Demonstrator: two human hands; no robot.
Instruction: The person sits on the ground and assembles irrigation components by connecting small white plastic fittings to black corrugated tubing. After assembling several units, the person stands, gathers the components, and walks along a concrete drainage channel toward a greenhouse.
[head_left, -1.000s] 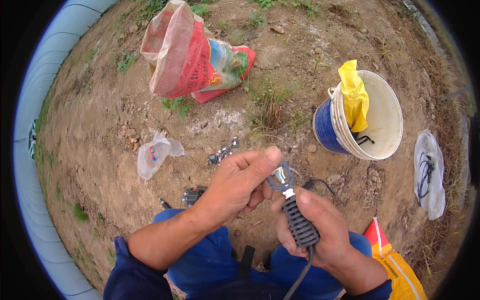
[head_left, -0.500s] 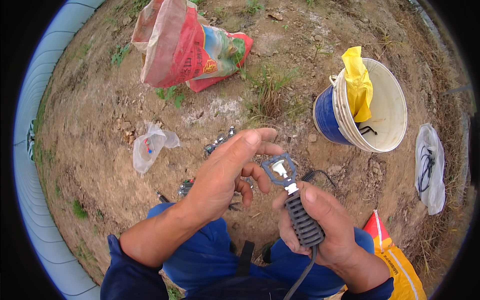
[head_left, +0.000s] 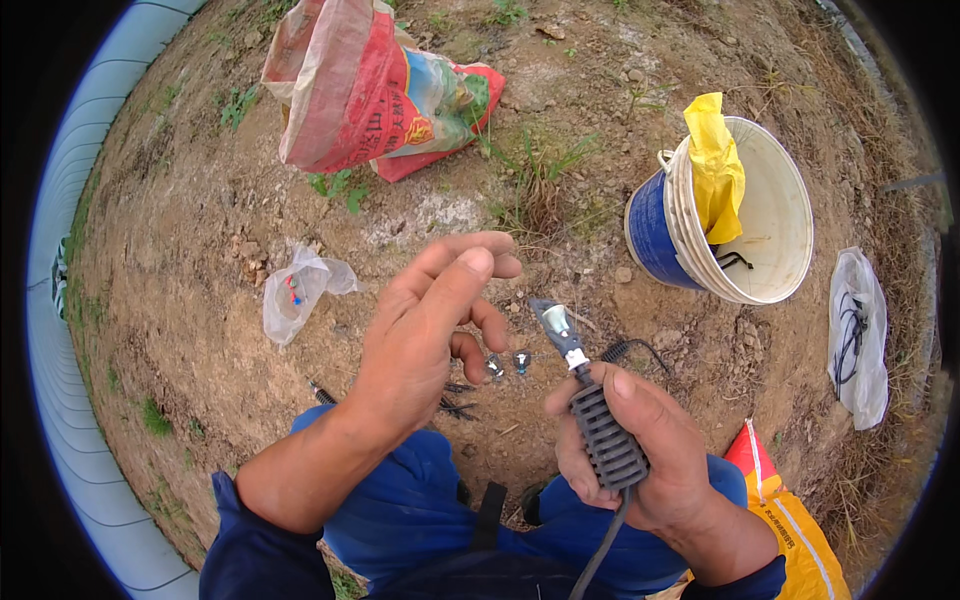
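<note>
My right hand (head_left: 640,455) is clenched around the ribbed dark grip of a corded tool (head_left: 585,405) — it looks like a soldering iron, though its tip is too small for me to be sure — held tilted, with the metal end pointing up and to the left. Its cable drops from the bottom of my fist toward my lap. My left hand (head_left: 425,330) is released, grasping nothing, fingers loosely curled and hovering just beside the tool's tip without touching it. Between my hands, on the bare dirt ground (head_left: 180,250), lie two small shiny parts (head_left: 507,364) (connectors, perhaps). Further left sits a crumpled clear plastic bag (head_left: 295,295). A red woven sack (head_left: 370,90) lies beyond it, and to the right a blue-and-white bucket (head_left: 770,250) rests on its side — a yellow cloth (head_left: 718,165) draped over its rim.
</note>
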